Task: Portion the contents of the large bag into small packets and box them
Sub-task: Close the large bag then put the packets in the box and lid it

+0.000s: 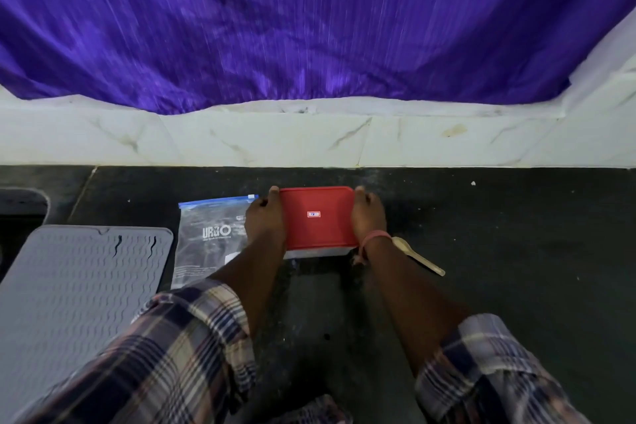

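A rectangular box with a red lid (318, 217) stands on the black counter (481, 251) near the wall. My left hand (265, 220) grips its left end, fingers curled over the far corner. My right hand (370, 215) grips the right end the same way. The lid lies flat on the clear base, whose contents are hidden. A large clear zip bag (206, 237) with a blue seal strip lies flat just left of the box, partly under my left forearm. A pale wooden spoon (418, 256) lies to the right of my right wrist.
A grey ribbed mat (79, 286) covers the counter's left part, with a dark sink edge (20, 210) behind it. White marble tiles (309, 138) and a purple curtain (309, 21) back the counter. Small white specks dot the counter at right.
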The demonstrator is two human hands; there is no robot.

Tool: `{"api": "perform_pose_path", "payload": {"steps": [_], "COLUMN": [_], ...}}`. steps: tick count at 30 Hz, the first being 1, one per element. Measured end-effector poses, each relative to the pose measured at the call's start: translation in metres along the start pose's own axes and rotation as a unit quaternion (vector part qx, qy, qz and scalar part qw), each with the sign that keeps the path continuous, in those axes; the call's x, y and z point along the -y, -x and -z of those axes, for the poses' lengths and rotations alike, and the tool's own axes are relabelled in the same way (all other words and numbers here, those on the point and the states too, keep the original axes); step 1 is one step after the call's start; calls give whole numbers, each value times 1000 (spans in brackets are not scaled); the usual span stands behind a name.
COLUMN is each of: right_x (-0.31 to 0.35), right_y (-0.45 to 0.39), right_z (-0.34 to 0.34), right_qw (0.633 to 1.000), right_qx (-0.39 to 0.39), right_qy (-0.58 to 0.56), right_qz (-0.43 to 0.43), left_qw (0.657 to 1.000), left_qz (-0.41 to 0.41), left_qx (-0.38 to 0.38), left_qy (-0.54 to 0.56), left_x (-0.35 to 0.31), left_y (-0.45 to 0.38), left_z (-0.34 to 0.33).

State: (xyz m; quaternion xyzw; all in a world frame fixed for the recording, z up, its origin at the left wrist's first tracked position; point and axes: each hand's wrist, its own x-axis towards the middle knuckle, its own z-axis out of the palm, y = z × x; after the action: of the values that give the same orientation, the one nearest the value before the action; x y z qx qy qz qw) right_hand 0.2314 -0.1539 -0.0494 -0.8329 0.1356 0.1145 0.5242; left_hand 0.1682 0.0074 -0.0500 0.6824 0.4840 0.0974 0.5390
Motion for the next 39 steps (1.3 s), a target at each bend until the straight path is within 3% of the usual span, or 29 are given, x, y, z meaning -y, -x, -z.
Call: {"api": "perform_pose_path", "payload": {"steps": [3,6,10,12,14,17,22,27,34,39], "right_x": [-19,-64,-99,-107,-105,-82,-15,17,22,26], "right_y": [2,12,37,43,44,44,57,86,104,102], "right_z": [25,56,79,81,81,68,38,-1,-25,-24], "right_qw": [995,941,880,859,879,946,966,961,971,975], "right_qx": [-98,-212,-161,-136,-126,-126,-166,-100,-40,-29], "right_qy": [-11,265,445,493,460,291,151,150,195,185], "right_qz": [-12,-13,-47,-19,14,64,127,209,128,116], "left_qw": [1000,999,999,1000,1000,999,999,997,997,1000], "left_qz": [10,2,11,1,-12,-24,-21,-37,-45,-16], "left_qx": [-20,-34,-41,-31,-21,-34,-32,-47,0,21], "left_qy": [-5,-21,-10,3,6,-2,-12,-43,-59,-12], "left_x": [-6,-2,9,12,13,15,15,10,24,60], "left_y": [2,4,15,24,32,39,49,55,49,7], "left_z": [7,15,23,25,28,33,41,43,52,58]}}
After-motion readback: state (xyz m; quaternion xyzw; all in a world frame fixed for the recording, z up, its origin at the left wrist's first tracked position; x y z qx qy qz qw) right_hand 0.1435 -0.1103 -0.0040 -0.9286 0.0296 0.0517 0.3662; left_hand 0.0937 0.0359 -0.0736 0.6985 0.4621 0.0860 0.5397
